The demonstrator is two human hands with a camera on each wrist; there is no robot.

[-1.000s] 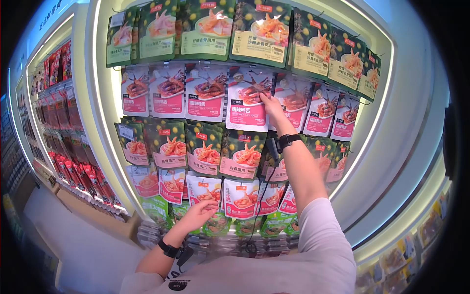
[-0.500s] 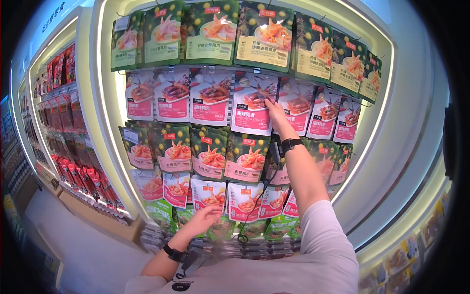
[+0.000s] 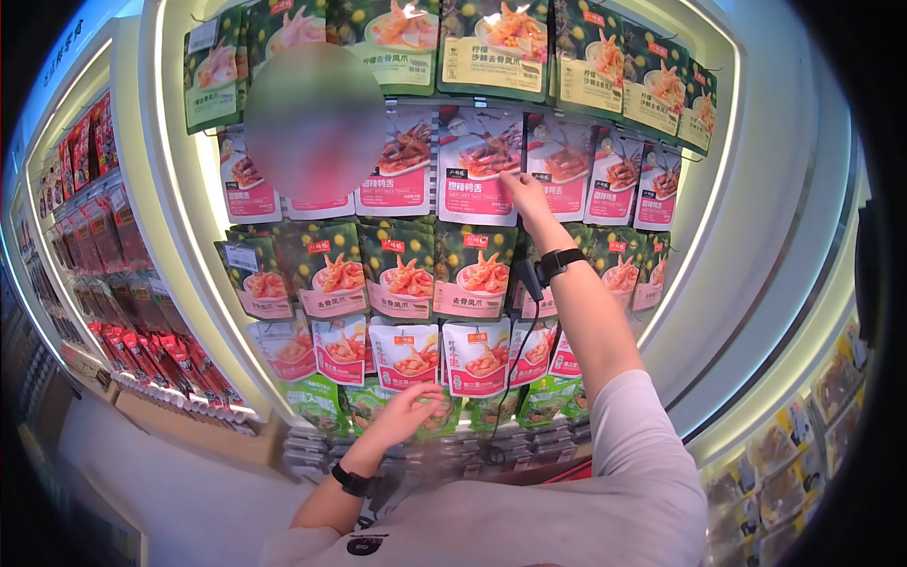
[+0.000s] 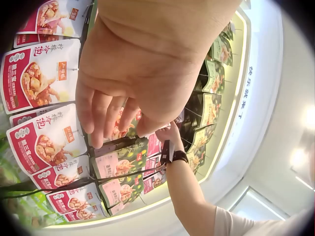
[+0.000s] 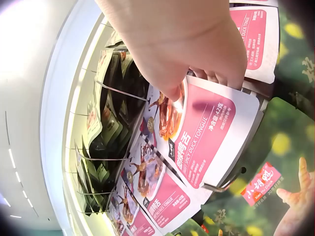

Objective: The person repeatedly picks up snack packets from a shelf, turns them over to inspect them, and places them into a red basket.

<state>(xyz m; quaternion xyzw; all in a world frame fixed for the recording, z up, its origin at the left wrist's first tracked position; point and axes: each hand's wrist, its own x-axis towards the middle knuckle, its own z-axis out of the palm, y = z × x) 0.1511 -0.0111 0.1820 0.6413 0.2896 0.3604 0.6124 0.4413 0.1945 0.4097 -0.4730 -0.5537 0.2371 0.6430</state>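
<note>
In the head view my right hand [image 3: 529, 198] reaches up to a pink-and-white duck tongue packet [image 3: 480, 156] in the second row of the display. It pinches the packet's right edge; the right wrist view shows the thumb [image 5: 170, 92] over the printed front and the other fingers passing behind the edge. The packet hangs in line with similar pink packets [image 5: 165, 204]. My left hand [image 3: 408, 416] is held low with loosely bent fingers and nothing in it. White-and-red pouches [image 4: 42, 81] hang close beside that hand in the left wrist view.
Green lemon chicken-feet packets [image 3: 496, 47] hang above, and green-and-pink ones [image 3: 472, 274] below. Metal hooks [image 5: 221, 184] stick out between packets. A black cable [image 3: 507, 378] hangs from the right wrist camera. Another lit shelf [image 3: 104, 246] stands left. A round blur [image 3: 316, 123] covers some packets.
The head view has shifted, so the display sits higher in it. My right hand is a little lower along the packet's right edge. The left hand stays low and loose. A round blur has appeared.
</note>
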